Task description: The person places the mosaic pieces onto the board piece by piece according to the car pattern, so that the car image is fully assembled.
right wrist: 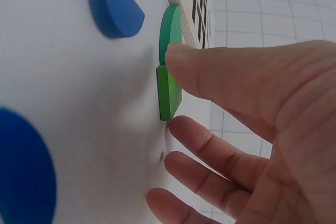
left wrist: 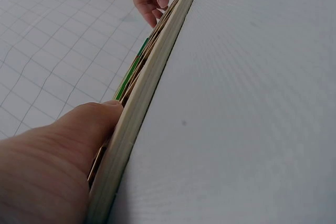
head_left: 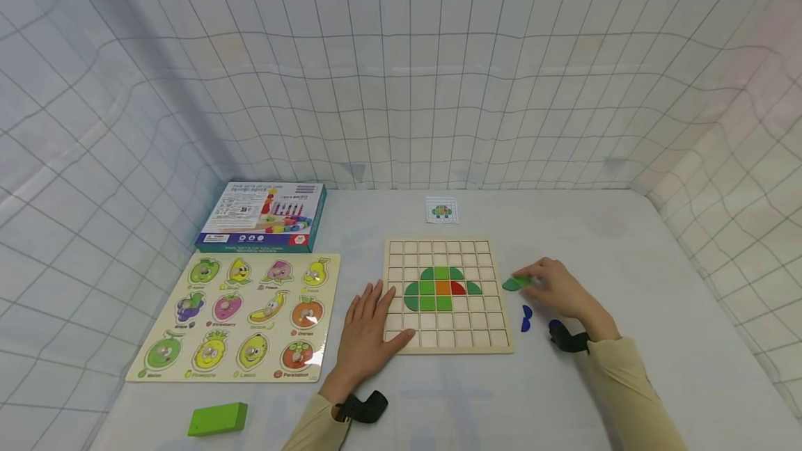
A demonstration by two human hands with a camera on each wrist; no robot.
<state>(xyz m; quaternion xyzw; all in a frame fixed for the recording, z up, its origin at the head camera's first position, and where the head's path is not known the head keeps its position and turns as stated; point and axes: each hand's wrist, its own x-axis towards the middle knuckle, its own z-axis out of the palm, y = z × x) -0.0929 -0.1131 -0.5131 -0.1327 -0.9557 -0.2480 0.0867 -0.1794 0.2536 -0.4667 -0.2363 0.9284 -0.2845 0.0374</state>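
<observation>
My left hand point(head_left: 368, 333) rests with fingers spread on the left side of a wooden grid board point(head_left: 464, 346); in the left wrist view its thumb point(left wrist: 97, 121) lies over the board's edge. On the board are several green pieces point(head_left: 427, 287), an orange square point(head_left: 443, 288) and a red quarter-round piece point(head_left: 458, 288). Right of the board, my right hand point(head_left: 557, 289) pinches a light green square point(right wrist: 168, 95) between thumb and index finger. A dark green rounded piece point(right wrist: 169, 30) touches that square's end. Nearby lie blue half-round pieces point(head_left: 526, 319).
A small pattern card point(head_left: 441, 210) lies behind the board. To the left are a fruit puzzle board point(head_left: 238, 374), a boxed set point(head_left: 260, 218) and a green block point(head_left: 217, 420). A grid-patterned curtain point(head_left: 413, 89) surrounds the table.
</observation>
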